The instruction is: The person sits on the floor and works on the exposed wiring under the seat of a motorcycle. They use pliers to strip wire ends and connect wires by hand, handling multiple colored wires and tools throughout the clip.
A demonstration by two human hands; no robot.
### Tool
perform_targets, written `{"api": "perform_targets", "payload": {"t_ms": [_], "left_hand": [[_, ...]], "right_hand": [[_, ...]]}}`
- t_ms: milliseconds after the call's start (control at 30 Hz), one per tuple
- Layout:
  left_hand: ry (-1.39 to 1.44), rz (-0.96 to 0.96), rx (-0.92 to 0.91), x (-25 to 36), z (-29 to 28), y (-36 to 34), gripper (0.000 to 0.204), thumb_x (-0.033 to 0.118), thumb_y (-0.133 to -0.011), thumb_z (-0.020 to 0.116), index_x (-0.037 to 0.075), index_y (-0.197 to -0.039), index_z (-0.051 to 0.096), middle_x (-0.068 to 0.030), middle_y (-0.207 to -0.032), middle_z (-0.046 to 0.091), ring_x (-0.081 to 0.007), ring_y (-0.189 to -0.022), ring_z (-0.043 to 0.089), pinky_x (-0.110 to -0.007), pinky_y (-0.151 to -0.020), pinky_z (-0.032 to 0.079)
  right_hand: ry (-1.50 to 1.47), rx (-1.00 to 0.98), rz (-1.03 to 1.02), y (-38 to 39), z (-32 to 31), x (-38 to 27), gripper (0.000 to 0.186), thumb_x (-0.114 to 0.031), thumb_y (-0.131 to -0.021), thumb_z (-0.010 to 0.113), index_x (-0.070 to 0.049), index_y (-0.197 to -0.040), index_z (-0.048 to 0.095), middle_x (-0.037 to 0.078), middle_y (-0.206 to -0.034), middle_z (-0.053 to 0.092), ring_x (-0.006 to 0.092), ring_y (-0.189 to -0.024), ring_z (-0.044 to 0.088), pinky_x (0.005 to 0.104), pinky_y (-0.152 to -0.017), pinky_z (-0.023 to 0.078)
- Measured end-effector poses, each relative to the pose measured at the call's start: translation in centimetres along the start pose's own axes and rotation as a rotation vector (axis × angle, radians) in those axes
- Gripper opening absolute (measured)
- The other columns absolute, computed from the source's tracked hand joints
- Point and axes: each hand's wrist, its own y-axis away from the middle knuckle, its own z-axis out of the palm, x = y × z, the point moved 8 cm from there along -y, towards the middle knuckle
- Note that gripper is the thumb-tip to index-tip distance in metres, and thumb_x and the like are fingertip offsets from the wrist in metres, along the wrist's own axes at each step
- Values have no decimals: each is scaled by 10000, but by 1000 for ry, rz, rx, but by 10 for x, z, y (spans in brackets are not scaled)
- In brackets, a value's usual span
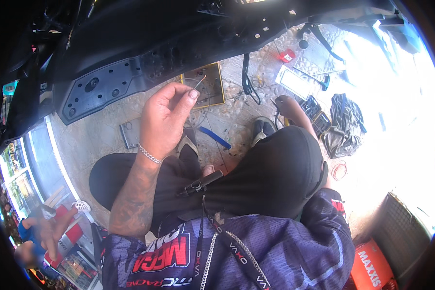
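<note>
Raised over my lap, my left hand (166,116) pinches a thin wire (198,84) between thumb and forefinger. Its bare, copper-coloured end points up and away from the fingertips. The grey lead hangs in a loose loop toward the floor. Down beyond my right knee is my right hand (294,112), with its fingers curled round a small dark item that I cannot make out. Close to it lies an open dark case (318,116) with small pieces inside. A yellow-edged tray (223,86) sits on the floor behind the wire.
A large black plastic body panel (101,84) hangs across the top. On the tiled floor are a blue strip (215,137), a white rectangular item (294,82), a red roll (287,55) and a crumpled dark bag (344,125). An orange box (372,266) stands lower right; another person (41,232) sits lower left.
</note>
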Motion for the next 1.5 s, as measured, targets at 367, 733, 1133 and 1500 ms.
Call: {"api": "perform_targets", "payload": {"t_ms": [367, 733, 1133, 1500], "left_hand": [[53, -45, -5, -24, -7, -2, 193, 205, -1004, 710, 12, -1002, 714, 36, -795, 646, -18, -720, 536, -211, -652, 447], [123, -120, -22, -36, -7, -3, 192, 200, -1011, 704, 8, -1003, 702, 41, -822, 649, -20, -751, 556, -204, -678, 457], [103, -166, -13, -54, -22, -1, 209, 209, -1019, 693, 0, -1026, 697, 22, -850, 664, -27, -753, 577, -209, -699, 478], [166, -176, -7, -62, -25, 4, 201, 203, -1016, 693, 2, -1019, 695, 12, -872, 683, -30, -760, 599, -213, -701, 493]], "right_hand": [[357, -180, -181, 31, -69, -97, 361, -320, -962, 618, 10, -1033, 745, 231, -1091, 724, 396, -1060, 683, 493, -919, 533], [439, -135, -448, -102, 42, -255, 201, -126, -903, 655, -45, -1037, 782, 137, -1030, 762, 306, -1003, 749, 419, -839, 609], [643, 58, -542, -139, 82, -251, 140, -149, -883, 681, -108, -902, 813, 80, -975, 786, 262, -975, 765, 378, -820, 617], [636, 159, -566, -141, 87, -242, 207, -137, -942, 610, -54, -1074, 747, 134, -1129, 718, 280, -1073, 727, 395, -827, 618]]}}
